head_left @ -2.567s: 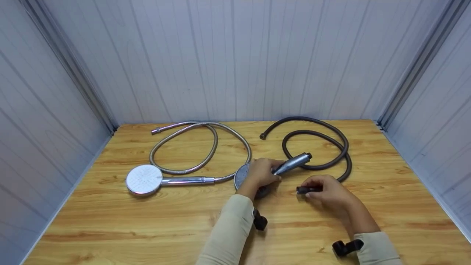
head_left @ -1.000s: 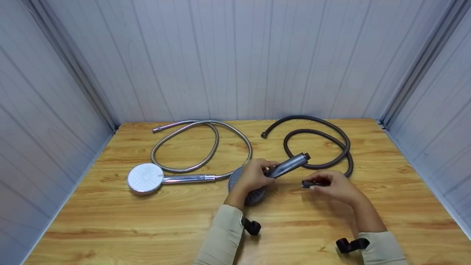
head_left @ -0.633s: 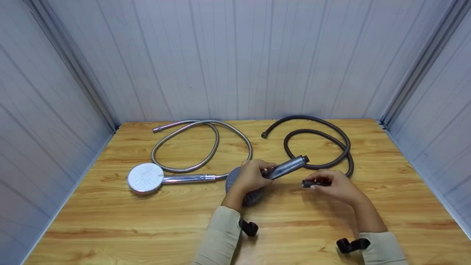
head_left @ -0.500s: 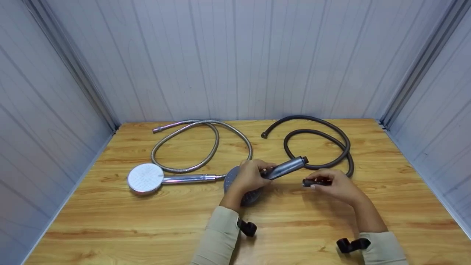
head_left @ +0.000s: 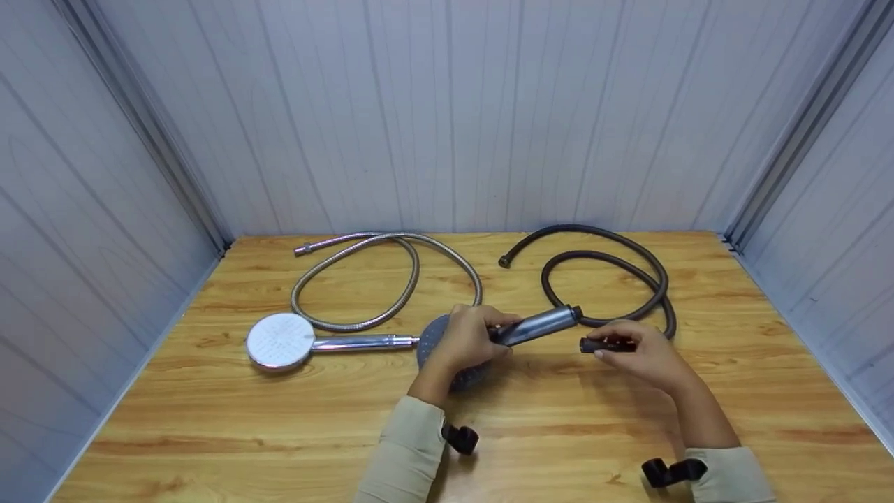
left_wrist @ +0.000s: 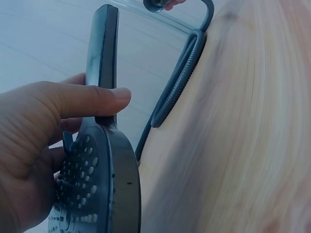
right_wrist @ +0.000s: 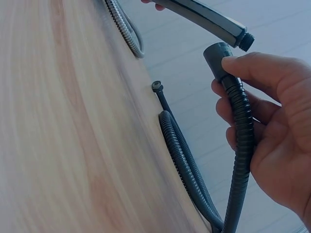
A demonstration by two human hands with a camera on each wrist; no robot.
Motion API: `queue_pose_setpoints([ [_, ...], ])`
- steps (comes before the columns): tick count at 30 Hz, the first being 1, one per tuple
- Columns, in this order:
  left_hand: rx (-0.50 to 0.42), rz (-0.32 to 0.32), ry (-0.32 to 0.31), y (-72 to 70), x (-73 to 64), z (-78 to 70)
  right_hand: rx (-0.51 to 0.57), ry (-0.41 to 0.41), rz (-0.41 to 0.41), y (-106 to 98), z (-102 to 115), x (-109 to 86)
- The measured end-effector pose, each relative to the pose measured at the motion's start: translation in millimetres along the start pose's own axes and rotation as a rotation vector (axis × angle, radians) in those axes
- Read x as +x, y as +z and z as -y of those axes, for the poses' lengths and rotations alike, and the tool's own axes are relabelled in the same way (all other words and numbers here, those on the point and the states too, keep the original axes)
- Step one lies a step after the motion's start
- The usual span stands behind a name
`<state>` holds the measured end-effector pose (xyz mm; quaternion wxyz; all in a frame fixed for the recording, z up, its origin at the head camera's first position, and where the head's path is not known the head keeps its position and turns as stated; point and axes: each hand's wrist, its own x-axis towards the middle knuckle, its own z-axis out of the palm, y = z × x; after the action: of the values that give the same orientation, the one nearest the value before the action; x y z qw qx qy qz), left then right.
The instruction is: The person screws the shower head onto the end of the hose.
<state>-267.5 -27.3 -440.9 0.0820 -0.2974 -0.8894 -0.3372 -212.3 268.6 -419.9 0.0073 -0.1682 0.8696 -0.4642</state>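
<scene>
Dark shower head (left_wrist: 102,155) has shifted toward the person's left since the frame just before, & its handle (head_left: 541,326) lies a bit flatter; R hand (head_left: 642,353) has hardly moved. L hand (head_left: 471,339) is clamped where handle meets head, thumb across the front, fingers behind; handle sticks out past those fingertips, ending in a threaded tip (right_wrist: 247,41). R thumb & fingers pinch the collar (right_wrist: 216,56) of the dark hose (right_wrist: 240,131); hose trails down past the palm, w/ its loops & free end (head_left: 504,261) on the table (head_left: 279,440) beyond the R fingers. Tip & collar are apart, gap btwn them just ahead of R fingertips; exact depth hard to tell. Silver shower head (head_left: 280,340) & silver hose (head_left: 477,272) lie off to the left of L fingers, neither held. Risks, my guess: collar mouth & tip aren't in line, so if they met at this angle the threads could cross or bind. L grip is well back from the tip, so a push there could twist the handle in the fingers. Springy hose loops could also tug & roll the collar in that light R pinch.
</scene>
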Motion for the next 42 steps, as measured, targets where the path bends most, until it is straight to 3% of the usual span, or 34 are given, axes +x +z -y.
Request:
queue_pose_setpoints([
  [7, 0.029, -0.014, 0.044, -3.0, -4.9, 0.9, -0.03, -0.01, -0.03, 3, -27, 6.0],
  [26, 0.145, 0.022, 0.063, -8.7, -12.0, -0.5, -0.056, -0.075, -0.092, 4, -23, 7.9],
  [42, 0.199, 0.063, 0.044, -7.4, -10.4, -1.7, -0.159, -0.157, -0.161, 10, -23, 11.2],
])
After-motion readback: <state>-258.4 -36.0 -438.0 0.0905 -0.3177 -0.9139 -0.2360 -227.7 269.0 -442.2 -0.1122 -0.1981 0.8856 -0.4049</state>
